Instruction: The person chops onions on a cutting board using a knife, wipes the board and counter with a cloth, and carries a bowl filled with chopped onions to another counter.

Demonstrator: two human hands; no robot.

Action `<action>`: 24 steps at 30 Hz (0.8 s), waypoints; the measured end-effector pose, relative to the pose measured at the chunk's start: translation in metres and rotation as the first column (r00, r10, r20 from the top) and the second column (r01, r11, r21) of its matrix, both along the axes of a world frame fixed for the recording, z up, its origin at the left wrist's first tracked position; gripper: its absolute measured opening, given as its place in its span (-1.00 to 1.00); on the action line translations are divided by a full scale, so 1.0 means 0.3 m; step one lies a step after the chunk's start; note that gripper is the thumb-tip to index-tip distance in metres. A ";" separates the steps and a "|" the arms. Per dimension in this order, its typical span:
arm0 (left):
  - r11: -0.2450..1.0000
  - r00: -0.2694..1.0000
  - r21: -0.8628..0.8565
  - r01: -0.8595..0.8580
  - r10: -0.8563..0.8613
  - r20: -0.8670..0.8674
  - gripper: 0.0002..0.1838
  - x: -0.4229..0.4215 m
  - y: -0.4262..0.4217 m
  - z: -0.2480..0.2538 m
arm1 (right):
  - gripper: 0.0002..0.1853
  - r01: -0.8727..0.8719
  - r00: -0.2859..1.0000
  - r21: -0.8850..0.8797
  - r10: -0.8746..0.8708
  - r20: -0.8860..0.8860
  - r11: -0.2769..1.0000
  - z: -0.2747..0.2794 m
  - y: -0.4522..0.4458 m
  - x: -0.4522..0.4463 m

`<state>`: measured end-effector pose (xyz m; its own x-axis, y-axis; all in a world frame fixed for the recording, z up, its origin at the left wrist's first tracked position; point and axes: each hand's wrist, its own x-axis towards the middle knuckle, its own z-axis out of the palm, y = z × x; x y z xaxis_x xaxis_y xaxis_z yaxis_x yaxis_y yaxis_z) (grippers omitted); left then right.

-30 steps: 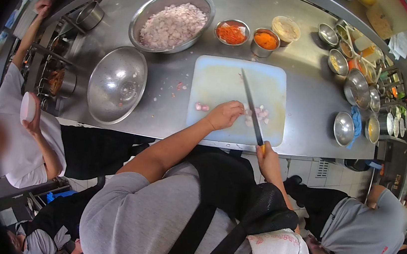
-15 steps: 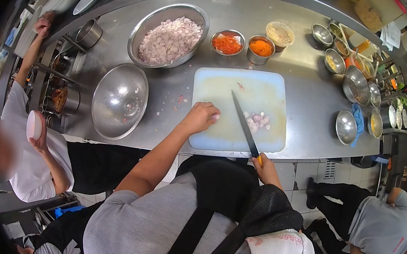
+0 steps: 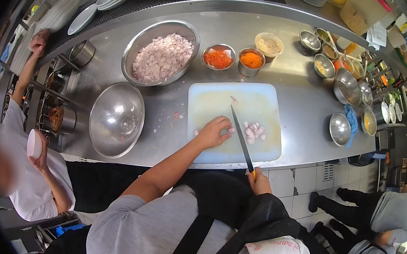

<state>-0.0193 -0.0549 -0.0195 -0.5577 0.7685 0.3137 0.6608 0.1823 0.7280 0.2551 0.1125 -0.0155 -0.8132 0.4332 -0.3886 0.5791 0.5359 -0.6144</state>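
A white cutting board [image 3: 202, 96] lies in front of me on the steel table. My left hand [image 3: 216, 133] is over its middle, fingertips pinched on a small peeled shallot [image 3: 231, 130] close beside the blade. My right hand [image 3: 259, 182] grips the yellow-and-black handle of a long knife [image 3: 242, 139], whose blade points away across the board. Several peeled shallots [image 3: 254, 132] lie in a loose group right of the blade. Another small pinkish piece [image 3: 196, 132] sits at the board's left edge, and reddish scraps [image 3: 233, 99] are near the knife tip.
Left stand a large bowl of chopped shallots [image 3: 163, 58] and an empty steel bowl [image 3: 116, 120]. Behind the board are containers of shredded [image 3: 218, 57] and orange food [image 3: 251, 59]. Small bowls [image 3: 340, 129] line the right. A co-worker [image 3: 40, 173] holds a bowl at left.
My left hand has moved right, from the board's left side to beside the knife blade. The view has shifted a little; the right hand keeps its hold on the knife.
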 end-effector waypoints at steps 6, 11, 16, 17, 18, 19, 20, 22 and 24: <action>0.988 0.988 0.058 0.140 -0.135 -0.081 -0.82 -0.039 0.010 -0.061 | -0.63 -0.021 0.996 0.117 0.011 0.087 0.993 0.032 -0.019 -0.010; 0.980 0.978 0.023 0.198 -0.196 -0.070 -0.83 -0.058 0.022 -0.044 | -0.65 -0.054 0.997 0.197 0.043 0.056 0.979 0.215 -0.046 -0.001; 0.998 0.971 -0.043 0.050 -0.038 0.238 -0.82 -0.055 0.035 0.013 | -0.64 0.058 0.988 0.107 -0.073 0.135 0.993 0.220 -0.065 -0.011; 0.998 0.971 -0.039 0.054 -0.044 0.236 -0.82 -0.066 0.037 0.012 | -0.64 0.074 0.989 0.095 -0.086 0.123 0.993 0.183 -0.061 -0.008; 0.994 0.974 -0.097 0.046 -0.023 0.226 -0.81 -0.076 0.031 0.001 | -0.64 0.091 0.988 0.080 -0.100 0.115 0.993 0.157 -0.068 -0.002; 0.988 0.978 -0.150 0.035 -0.003 0.209 -0.79 -0.094 0.033 -0.009 | -0.64 0.095 0.988 0.086 -0.104 0.113 0.992 0.134 -0.066 -0.004; 0.988 0.977 -0.147 0.039 -0.007 0.212 -0.79 -0.099 0.027 -0.021 | -0.64 0.103 0.988 0.071 -0.111 0.110 0.992 0.111 -0.070 0.003; 0.988 0.969 -0.154 0.017 0.022 0.245 -0.78 -0.120 0.022 -0.022 | -0.64 0.114 0.987 0.064 -0.120 0.102 0.991 0.074 -0.066 0.006; 0.988 0.983 -0.151 -0.008 0.036 0.180 -0.77 -0.135 0.010 -0.013 | -0.63 0.105 0.990 0.046 -0.108 0.089 0.993 0.049 -0.063 0.014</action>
<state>-0.0598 -0.0518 -0.0235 -0.6122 0.7857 0.0883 0.5147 0.3113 0.7988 0.2593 0.0934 -0.0009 -0.7234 0.5325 -0.4394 0.6870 0.4917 -0.5351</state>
